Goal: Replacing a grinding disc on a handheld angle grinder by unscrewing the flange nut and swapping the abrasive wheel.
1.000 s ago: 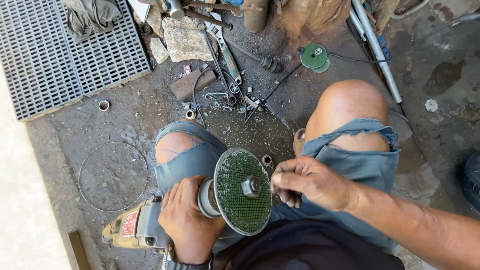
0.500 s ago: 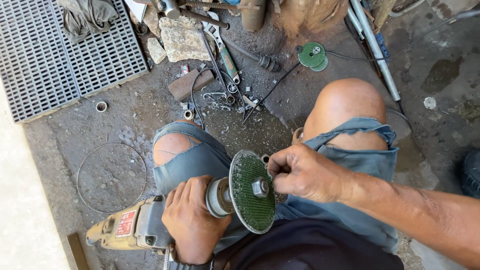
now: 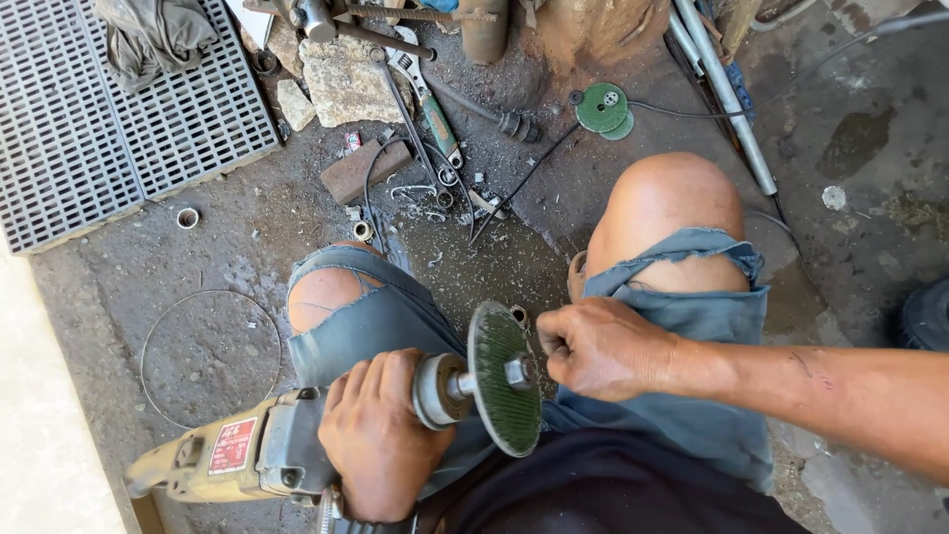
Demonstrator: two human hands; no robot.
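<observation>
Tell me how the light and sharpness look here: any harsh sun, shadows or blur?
In the head view, hard sunlight washes out the pale strip at the left edge; the right hand, green disc and left hand on the grinder look sharp, with no motion blur, while the person's lap at the bottom lies in dark shadow.

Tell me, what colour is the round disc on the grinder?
Green, on the disc, seen in the head view.
</observation>
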